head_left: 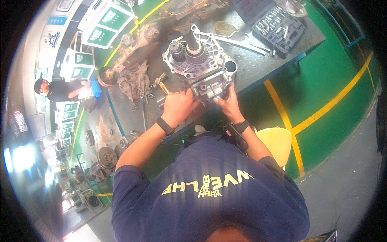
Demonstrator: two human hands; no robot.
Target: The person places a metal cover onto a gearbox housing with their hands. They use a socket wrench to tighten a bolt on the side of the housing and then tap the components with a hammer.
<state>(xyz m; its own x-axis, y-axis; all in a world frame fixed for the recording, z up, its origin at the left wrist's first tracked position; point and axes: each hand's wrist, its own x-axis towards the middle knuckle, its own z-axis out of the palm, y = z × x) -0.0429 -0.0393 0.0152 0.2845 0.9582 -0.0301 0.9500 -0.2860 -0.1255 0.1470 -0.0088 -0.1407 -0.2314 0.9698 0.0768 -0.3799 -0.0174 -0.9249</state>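
A silver-grey gearbox housing [211, 85] rests near the front edge of the metal-topped workbench [262, 72]. Its open flange faces up, with a splined shaft [189, 37] and gears standing out of it. My left hand [179, 107] is closed at the near left edge of the housing, its fingers curled and their tips partly hidden. On the near right side, my right hand [228, 107] grips the housing, thumb in front and fingers along the side. A hammer [162, 84] with a brass-coloured handle lies just beyond my left hand; whether they touch is unclear.
An open socket set case [278, 30] lies at the far right, near long metal wrenches [242, 42]. Crumpled rags [135, 82] lie to the left. A yellow stool [275, 145] stands by my right side. Another person [60, 89] is at the far left, near white-green boxes.
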